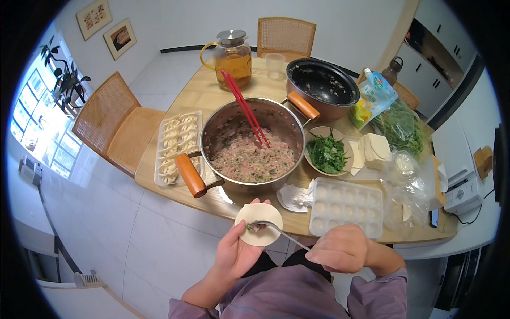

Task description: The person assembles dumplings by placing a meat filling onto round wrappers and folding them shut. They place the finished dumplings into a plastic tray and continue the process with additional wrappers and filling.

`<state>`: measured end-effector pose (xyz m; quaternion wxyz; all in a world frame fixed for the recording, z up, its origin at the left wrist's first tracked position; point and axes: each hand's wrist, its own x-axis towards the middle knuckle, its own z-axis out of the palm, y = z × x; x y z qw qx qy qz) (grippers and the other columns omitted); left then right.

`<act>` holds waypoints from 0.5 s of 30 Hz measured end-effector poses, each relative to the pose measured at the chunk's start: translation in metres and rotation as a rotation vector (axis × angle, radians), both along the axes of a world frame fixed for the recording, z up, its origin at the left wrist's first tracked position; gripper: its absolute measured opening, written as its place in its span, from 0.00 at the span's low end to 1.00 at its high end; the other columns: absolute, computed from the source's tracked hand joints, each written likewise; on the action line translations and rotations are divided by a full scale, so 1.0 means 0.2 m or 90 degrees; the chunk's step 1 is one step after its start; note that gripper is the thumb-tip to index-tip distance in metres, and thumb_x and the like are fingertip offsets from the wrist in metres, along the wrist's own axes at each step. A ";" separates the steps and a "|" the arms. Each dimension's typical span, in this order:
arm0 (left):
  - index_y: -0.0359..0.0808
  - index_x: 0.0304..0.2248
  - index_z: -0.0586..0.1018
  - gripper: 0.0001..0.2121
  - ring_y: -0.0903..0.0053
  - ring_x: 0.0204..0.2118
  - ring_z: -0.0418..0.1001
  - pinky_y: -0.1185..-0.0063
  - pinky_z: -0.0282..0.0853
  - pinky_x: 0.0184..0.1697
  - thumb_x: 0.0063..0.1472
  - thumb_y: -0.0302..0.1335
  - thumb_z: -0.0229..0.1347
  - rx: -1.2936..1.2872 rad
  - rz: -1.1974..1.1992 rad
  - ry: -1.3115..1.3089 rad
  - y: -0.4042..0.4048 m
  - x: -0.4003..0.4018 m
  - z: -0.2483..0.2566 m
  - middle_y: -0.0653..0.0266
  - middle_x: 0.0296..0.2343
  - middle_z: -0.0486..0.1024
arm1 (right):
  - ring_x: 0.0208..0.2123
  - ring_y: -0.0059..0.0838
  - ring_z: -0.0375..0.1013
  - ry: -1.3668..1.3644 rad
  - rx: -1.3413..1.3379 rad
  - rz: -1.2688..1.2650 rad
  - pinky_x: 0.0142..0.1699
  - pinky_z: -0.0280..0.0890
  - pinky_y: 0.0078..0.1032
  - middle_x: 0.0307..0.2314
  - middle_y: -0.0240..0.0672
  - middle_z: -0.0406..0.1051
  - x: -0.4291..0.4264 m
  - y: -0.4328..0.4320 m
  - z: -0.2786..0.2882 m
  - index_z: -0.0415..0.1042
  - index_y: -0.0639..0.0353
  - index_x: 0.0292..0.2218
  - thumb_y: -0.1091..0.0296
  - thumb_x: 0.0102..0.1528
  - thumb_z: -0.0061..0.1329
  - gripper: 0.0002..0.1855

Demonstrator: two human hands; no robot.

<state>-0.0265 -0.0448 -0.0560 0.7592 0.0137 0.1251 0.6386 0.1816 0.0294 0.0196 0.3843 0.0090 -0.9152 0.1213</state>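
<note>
A round dumpling wrapper [261, 238] lies flat across the palm and fingers of my left hand [243, 249], its thumb over the edge. Gripped in my right hand [340, 249] is a metal spoon [289, 237], its bowl touching a small lump of meat filling [255, 227] on the wrapper. Beyond my hands stands a steel pot [255, 181] with wooden handles, holding minced meat with chopped greens [251, 159]. Red chopsticks [247, 109] lean in it. Folded dumplings fill a plastic tray [157, 171] left of the pot. A lidded or upturned tray with round hollows [346, 207] lies at right.
Right of the pot are a bowl of greens [326, 149], stacked wrappers [376, 151], a plastic bag [402, 191] and crumpled tissue [295, 197]. Behind stand a dark pot [322, 81], a glass pitcher [234, 65] and a blue pouch [372, 99]. A chair [111, 115] is at left.
</note>
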 end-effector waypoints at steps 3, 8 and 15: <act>0.35 0.57 0.52 0.25 0.65 0.59 0.50 0.64 0.45 0.61 0.61 0.26 0.42 -0.004 0.000 0.009 0.00 0.02 0.01 0.56 0.57 0.50 | 0.19 0.24 0.69 -0.014 0.028 -0.002 0.21 0.63 0.17 0.21 0.33 0.69 0.01 -0.02 0.00 0.71 0.64 0.34 0.74 0.43 0.47 0.12; 0.36 0.57 0.53 0.25 0.65 0.60 0.50 0.64 0.45 0.61 0.61 0.26 0.42 -0.008 -0.008 0.012 -0.01 0.03 0.02 0.56 0.57 0.51 | 0.19 0.25 0.70 -0.022 -0.001 -0.020 0.22 0.64 0.19 0.21 0.32 0.70 0.06 -0.05 0.02 0.72 0.63 0.34 0.74 0.44 0.47 0.12; 0.36 0.57 0.52 0.24 0.65 0.59 0.52 0.64 0.47 0.61 0.62 0.26 0.40 -0.003 -0.007 0.015 -0.02 0.03 0.01 0.57 0.57 0.51 | 0.18 0.26 0.70 -0.030 -0.249 -0.080 0.22 0.64 0.20 0.20 0.33 0.71 0.08 -0.06 0.05 0.70 0.62 0.32 0.77 0.49 0.42 0.07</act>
